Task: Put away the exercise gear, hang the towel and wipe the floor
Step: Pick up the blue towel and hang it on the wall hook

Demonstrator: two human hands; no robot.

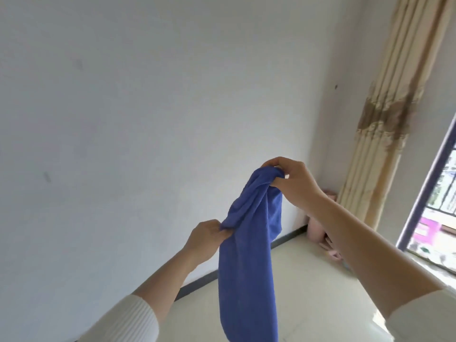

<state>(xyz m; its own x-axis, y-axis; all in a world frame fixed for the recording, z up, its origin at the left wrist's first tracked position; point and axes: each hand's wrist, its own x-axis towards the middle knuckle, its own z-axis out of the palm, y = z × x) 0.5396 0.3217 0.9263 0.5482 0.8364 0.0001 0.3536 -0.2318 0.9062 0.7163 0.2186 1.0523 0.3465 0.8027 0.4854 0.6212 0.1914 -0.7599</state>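
Observation:
A blue towel (246, 262) hangs in front of me in a long bunched fold, its lower end running out of the bottom of the frame. My right hand (293, 181) grips its top end, held high. My left hand (207, 236) pinches the towel's left edge lower down. Both sleeves are white and pushed up the forearms.
A plain white wall (123, 119) fills most of the view, with a dark baseboard (197, 285) above a pale tiled floor (308, 287). A beige curtain (389, 119) hangs by a window (439, 208) on the right. Pink objects (318, 228) lie in the far corner.

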